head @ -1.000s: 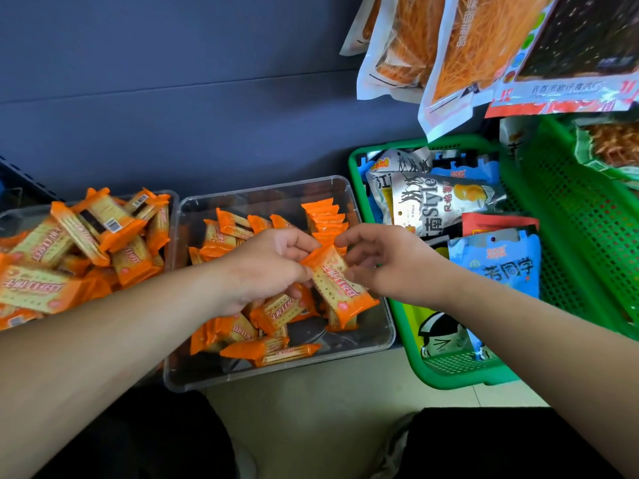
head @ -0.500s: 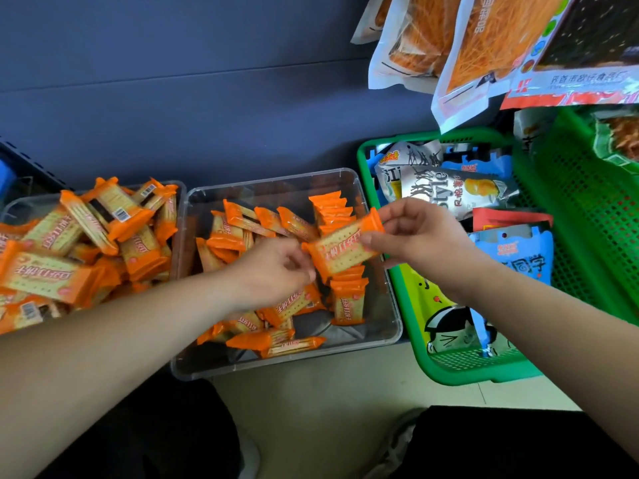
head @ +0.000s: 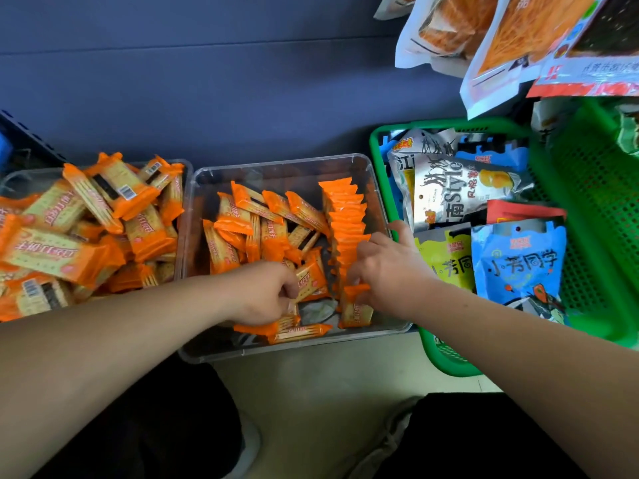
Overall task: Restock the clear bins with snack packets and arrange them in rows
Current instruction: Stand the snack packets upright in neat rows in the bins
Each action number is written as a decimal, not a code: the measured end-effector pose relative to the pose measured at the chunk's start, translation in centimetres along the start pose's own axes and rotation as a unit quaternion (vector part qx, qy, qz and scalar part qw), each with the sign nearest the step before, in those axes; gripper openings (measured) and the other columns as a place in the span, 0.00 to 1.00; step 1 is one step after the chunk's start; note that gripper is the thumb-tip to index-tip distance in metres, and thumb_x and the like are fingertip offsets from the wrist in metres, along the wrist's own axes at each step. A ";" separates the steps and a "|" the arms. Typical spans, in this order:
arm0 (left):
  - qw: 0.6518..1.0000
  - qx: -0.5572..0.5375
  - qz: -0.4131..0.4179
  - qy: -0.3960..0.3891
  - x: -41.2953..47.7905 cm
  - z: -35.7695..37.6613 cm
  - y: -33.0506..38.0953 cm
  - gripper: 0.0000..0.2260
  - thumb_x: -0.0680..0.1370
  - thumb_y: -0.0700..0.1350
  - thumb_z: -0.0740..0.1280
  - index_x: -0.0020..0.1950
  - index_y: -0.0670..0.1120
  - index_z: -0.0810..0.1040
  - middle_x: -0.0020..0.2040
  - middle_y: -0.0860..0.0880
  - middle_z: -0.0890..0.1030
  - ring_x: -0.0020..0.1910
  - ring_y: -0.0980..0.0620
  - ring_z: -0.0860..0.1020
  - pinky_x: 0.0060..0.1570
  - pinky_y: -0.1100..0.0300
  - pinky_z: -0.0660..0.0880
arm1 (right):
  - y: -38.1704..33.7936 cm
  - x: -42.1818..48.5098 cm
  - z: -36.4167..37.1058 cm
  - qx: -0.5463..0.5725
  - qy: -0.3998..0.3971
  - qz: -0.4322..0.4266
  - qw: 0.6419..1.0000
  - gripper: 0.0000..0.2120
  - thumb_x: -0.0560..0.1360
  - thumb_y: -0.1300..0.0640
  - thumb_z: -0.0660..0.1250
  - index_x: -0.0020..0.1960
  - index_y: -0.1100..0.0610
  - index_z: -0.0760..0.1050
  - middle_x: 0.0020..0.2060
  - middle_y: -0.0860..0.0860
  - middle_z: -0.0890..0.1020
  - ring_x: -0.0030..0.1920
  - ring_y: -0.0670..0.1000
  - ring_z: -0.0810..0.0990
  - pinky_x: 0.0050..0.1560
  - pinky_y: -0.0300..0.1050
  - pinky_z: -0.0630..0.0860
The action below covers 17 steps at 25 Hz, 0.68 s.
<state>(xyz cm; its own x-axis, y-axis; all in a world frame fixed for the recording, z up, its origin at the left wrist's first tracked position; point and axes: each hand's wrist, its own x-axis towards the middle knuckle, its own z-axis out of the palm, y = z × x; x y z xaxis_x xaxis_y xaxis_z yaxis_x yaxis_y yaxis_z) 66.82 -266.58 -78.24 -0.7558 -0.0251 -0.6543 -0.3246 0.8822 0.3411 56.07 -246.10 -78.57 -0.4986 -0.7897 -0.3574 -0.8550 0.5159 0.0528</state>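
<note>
- Against the right wall of the middle clear bin, the row of upright packets is running far to near.
- At its near end, the right hand is pinching the endmost packet.
- Just left of it, the left hand is gripping a loose packet.

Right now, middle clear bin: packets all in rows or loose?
Mixed. One upright row stands along the right wall of the bin; the other packets lie loose across its left and middle.
</note>
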 end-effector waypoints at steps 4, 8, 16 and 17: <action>1.000 -0.002 0.014 0.003 -0.4 0.0 -0.4 0.11 0.82 0.48 0.69 0.64 0.53 0.82 0.57 0.54 0.80 0.60 0.50 0.79 0.60 0.58 0.77 | -0.3 0.7 -0.2 0.002 -0.011 0.030 0.999 0.24 0.76 0.46 0.72 0.70 0.43 0.70 0.62 0.47 0.75 0.69 0.55 0.70 0.75 0.66 0.52; 0.999 -0.005 0.033 0.011 -1.0 -0.2 -0.6 0.11 0.82 0.46 0.68 0.64 0.51 0.82 0.58 0.53 0.81 0.59 0.51 0.79 0.59 0.59 0.77 | -0.4 1.0 -0.5 -0.006 -0.029 0.031 0.999 0.23 0.76 0.46 0.72 0.69 0.41 0.70 0.63 0.46 0.75 0.69 0.54 0.71 0.75 0.65 0.53; 0.997 -0.012 0.050 0.065 -3.2 2.3 -0.1 0.09 0.79 0.57 0.71 0.49 0.53 0.85 0.46 0.55 0.81 0.49 0.51 0.79 0.47 0.55 0.78 | -0.1 -0.7 -3.9 0.118 0.001 0.068 0.991 0.15 0.78 0.43 0.70 0.63 0.44 0.77 0.56 0.45 0.81 0.58 0.52 0.80 0.55 0.48 0.78; 0.995 -0.003 0.049 0.088 -3.6 2.5 0.3 0.10 0.79 0.58 0.71 0.47 0.53 0.85 0.45 0.55 0.79 0.49 0.51 0.78 0.46 0.55 0.78 | -0.6 -1.1 -4.1 0.133 -0.003 0.076 0.988 0.15 0.78 0.41 0.69 0.62 0.44 0.78 0.55 0.46 0.81 0.56 0.52 0.80 0.52 0.48 0.79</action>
<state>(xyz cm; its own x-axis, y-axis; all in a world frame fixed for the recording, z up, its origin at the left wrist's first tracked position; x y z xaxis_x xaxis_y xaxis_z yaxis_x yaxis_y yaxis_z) 70.85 -265.05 -77.53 -0.8720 -0.0222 -0.4890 -0.2472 0.8822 0.4008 56.52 -246.94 -74.38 -0.6161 -0.6953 -0.3702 -0.7025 0.6976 -0.1410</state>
